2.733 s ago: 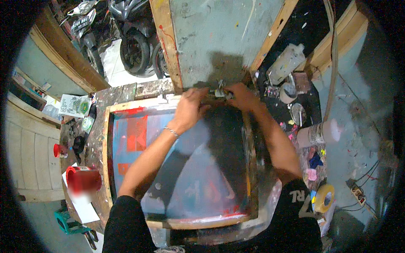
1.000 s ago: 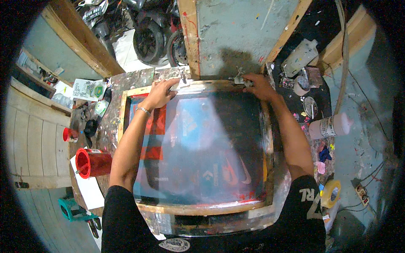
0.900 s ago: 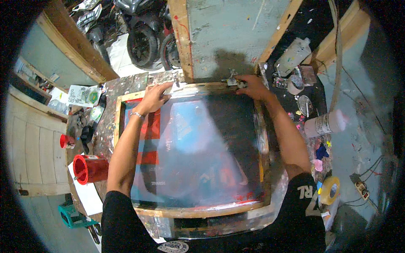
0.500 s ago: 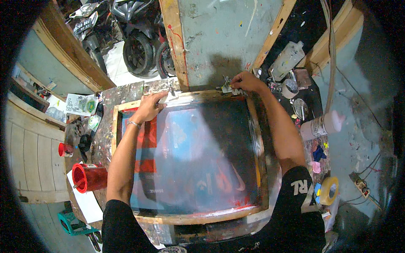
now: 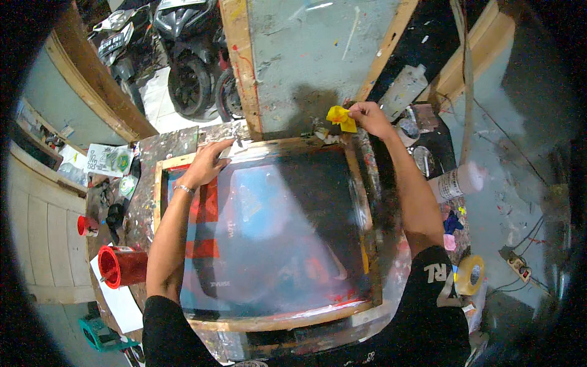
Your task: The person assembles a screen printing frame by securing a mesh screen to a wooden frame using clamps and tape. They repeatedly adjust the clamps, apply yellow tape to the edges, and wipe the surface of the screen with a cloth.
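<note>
Beside the frame, tub with stick

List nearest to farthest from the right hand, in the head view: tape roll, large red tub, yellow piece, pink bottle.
1. Yellow piece, in the right hand
2. Pink bottle, right side
3. Tape roll, lower right
4. Large red tub, left

Both arms reach forward; left hand palm-down; right hand pinching.

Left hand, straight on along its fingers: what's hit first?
Probably the small metal fitting at the far edge of the wooden frame, just past the left hand; depth is unclear.
</note>
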### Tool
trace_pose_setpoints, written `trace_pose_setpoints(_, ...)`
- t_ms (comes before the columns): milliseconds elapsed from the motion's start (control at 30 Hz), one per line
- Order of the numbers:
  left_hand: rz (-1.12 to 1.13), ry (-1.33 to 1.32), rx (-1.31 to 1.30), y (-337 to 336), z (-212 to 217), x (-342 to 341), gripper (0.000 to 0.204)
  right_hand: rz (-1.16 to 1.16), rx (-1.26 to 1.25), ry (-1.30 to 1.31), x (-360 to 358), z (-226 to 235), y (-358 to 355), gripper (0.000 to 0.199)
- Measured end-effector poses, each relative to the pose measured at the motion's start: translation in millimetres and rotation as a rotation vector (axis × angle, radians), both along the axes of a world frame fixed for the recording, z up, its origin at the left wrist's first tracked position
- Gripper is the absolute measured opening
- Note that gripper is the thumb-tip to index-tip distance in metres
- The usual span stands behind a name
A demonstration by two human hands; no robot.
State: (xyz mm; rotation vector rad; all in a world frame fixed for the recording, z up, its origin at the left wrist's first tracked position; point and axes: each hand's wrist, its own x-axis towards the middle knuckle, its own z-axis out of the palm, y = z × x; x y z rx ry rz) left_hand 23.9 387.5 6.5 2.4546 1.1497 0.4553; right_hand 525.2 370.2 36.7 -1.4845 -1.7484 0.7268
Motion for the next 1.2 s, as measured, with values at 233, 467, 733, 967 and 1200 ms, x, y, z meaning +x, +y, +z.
trace_pose_setpoints(233,0.213,-0.238,0.328,-93,65,29,0.057,-0.106,-0.279,0.645,-36,48,-60,0.007)
trace_pose_setpoints(467,0.027,-0.656,-0.077,-134,120,158,0.056,0.095,-0.366,0.673,-84,55,-122,0.011)
trace_pose_setpoints(733,0.101,-0.773,-0.304,-146,125,181,0.022,0.188,-0.158,0.465,-109,89,-154,0.031)
trace_pose_setpoints(967,0.147,-0.716,-0.466,-139,112,194,0.018,0.110,-0.117,0.037,-108,83,-146,0.029)
trace_pose_setpoints(1200,-0.015,-0.370,-0.018,-83,81,178,0.046,-0.088,0.009,-0.187,-25,54,-81,0.023)
